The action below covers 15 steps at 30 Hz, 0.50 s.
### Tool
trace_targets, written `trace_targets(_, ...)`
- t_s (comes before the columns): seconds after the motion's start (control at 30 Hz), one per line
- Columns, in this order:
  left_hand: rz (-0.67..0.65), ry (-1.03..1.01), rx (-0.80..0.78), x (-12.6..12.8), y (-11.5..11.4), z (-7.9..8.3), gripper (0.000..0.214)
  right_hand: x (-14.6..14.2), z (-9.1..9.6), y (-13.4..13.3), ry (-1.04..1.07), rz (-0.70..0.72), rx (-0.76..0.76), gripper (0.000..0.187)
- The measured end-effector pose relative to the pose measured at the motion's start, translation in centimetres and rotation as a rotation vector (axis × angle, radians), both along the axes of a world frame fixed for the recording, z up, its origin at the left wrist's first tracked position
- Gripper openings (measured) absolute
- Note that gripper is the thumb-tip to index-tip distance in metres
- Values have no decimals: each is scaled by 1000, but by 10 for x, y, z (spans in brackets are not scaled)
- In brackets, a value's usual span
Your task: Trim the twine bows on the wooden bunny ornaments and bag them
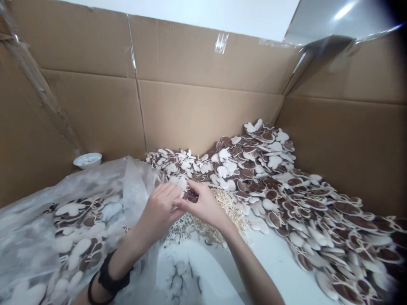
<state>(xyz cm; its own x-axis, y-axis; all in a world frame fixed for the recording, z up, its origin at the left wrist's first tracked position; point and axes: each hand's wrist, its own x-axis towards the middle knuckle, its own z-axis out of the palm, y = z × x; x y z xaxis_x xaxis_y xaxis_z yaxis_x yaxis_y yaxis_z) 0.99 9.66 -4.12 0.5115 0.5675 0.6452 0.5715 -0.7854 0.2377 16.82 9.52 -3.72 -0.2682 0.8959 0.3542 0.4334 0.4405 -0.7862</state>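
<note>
Cannot make out the full shape of the white piece [179, 182], partly hidden by the left grip [160, 204] and right grip [205, 204]. See only dimly some pieces [63, 244] under the plastic sheet [28, 254]; cannot identify the contents [87, 159] of the white bowl [88, 165]. Lose the brown-and-white pile [318, 231] at the right and bottom edges.

The head view looks forward, down (from nearby) at left hand [161, 206], right hand [205, 205].
</note>
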Motion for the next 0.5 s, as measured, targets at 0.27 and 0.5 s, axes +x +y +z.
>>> trace_targets(0.27, -105, -99, -201, -3, -4, 7, 22, -14, -2, -3, 412, 182, -54, 40)
trace_targets(0.5, -155, -175, -253, -5, -9, 7, 25, -19, -11, -7, 341, -22, 205, 44)
